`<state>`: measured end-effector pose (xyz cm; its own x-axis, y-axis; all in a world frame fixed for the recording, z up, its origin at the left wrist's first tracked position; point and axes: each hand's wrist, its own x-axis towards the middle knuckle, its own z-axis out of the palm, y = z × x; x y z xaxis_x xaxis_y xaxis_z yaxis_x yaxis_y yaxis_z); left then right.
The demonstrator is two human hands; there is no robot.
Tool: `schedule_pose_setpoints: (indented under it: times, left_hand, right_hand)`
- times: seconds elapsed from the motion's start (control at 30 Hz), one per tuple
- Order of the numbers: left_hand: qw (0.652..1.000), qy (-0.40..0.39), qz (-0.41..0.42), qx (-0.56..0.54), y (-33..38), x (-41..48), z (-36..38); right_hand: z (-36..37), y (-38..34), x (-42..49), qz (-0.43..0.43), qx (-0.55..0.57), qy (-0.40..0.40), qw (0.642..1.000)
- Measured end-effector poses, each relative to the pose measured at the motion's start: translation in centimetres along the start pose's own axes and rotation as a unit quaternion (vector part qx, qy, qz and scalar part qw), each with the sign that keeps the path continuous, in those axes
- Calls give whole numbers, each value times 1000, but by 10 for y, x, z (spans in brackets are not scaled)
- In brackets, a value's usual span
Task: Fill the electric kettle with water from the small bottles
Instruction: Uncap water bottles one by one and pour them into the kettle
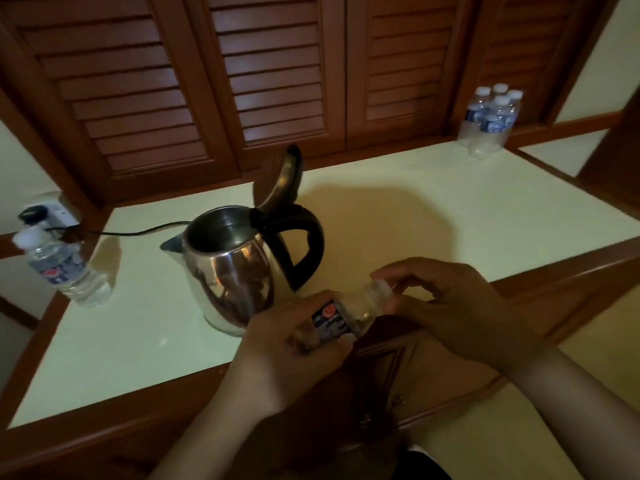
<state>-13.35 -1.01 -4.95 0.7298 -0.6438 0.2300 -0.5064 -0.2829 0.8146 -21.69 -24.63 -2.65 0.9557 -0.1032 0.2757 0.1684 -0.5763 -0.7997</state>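
A steel electric kettle (230, 271) with a black handle stands on the pale countertop (415, 209), its lid tipped up and open. Just in front of it my left hand (287, 355) grips the body of a small water bottle (341, 315) that lies tilted toward the right. My right hand (450, 306) pinches the white cap at the bottle's neck. Whether the cap is on or loose cannot be made out. A capped small bottle (62, 268) stands at the left edge. Several more small bottles (490, 121) stand grouped at the far right corner.
The kettle's black cord (138, 232) runs left to a plug in a wall socket (45, 211). Wooden louvred doors (270, 74) rise behind the counter. A wooden rim and drawer fronts (398, 368) border the counter's near side.
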Motion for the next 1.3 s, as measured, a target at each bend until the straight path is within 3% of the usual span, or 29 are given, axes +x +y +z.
schedule_pose_setpoints:
  times: [0.17,0.33,0.4,0.47,0.53,0.6,0.63,0.7,0.73,0.83,0.87,0.9,1.0,1.07,1.17,1.3]
  left_hand:
    - [983,-89,-64,-149,28,37,28]
    - [905,-181,-193,-334,41,93,65]
    - [847,-258,-240,-399,44,120,81]
    - [743,-366,-290,-480,45,148,100]
    - [654,-444,-287,-542,48,175,120]
    - [601,-496,-260,-571,54,201,142]
    - [591,-508,-255,-573,62,213,153]
    - [622,-501,-239,-552,78,238,174]
    - [671,-474,-218,-526,87,251,184]
    - [887,-298,-79,-344,111,287,211]
    - [938,-237,-3,-251,119,296,219]
    - [966,-182,73,-169,125,305,229]
    - [980,-28,198,-13,129,324,263]
    - [982,45,178,49,127,339,284]
    - [993,-7,95,64,127,367,307]
    - [992,-79,50,91,121,396,331]
  right_hand:
    - [-49,9,-6,-22,47,12,999]
    - [-99,33,1,-40,63,20,997]
    - [-123,44,8,-41,78,16,996]
    - [-149,56,16,-47,82,5,995]
    - [-175,67,23,-52,49,-4,997]
    - [-202,80,31,-64,-28,6,998]
    - [-216,86,35,-81,-79,21,993]
    - [-241,100,46,-129,-168,47,976]
    - [-253,108,52,-143,-196,56,969]
    - [-289,141,69,-122,-214,92,965]
    - [-300,151,73,-95,-218,104,966]
    - [-311,160,77,-66,-214,110,968]
    - [-337,180,89,7,-222,110,969]
    - [-351,192,100,51,-241,107,963]
    - [-368,217,113,85,-233,148,957]
    - [-382,239,128,84,-199,170,962]
